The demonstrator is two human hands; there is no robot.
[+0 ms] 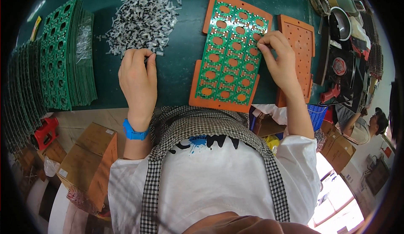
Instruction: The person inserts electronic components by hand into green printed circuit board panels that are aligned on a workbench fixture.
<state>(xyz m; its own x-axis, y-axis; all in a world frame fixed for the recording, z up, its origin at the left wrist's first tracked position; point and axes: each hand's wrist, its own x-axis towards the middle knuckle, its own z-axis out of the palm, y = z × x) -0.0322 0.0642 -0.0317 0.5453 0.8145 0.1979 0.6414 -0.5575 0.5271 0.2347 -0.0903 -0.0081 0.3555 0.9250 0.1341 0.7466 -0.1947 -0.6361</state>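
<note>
My left hand (138, 72) is at the near edge of a heap of small clear-and-black parts (145, 17), its fingertips pinched together; whatever they pinch is too small to make out. My right hand (278, 57) reaches over the right side of a green circuit board panel (232, 53), thumb and forefinger closed near one of its round openings. Anything between those fingers is hidden. The panel has rows of round cutouts and lies on an orange-brown fixture plate (223, 104) on the green table (181, 66).
A second orange fixture (296, 44) with small holes lies right of the panel. Stacked green circuit boards (63, 57) stand at the left. A metal bowl (341, 23) and a red-handled tool (330, 94) are at the far right. Cardboard boxes (90, 158) sit below left; another person (362, 126) is at right.
</note>
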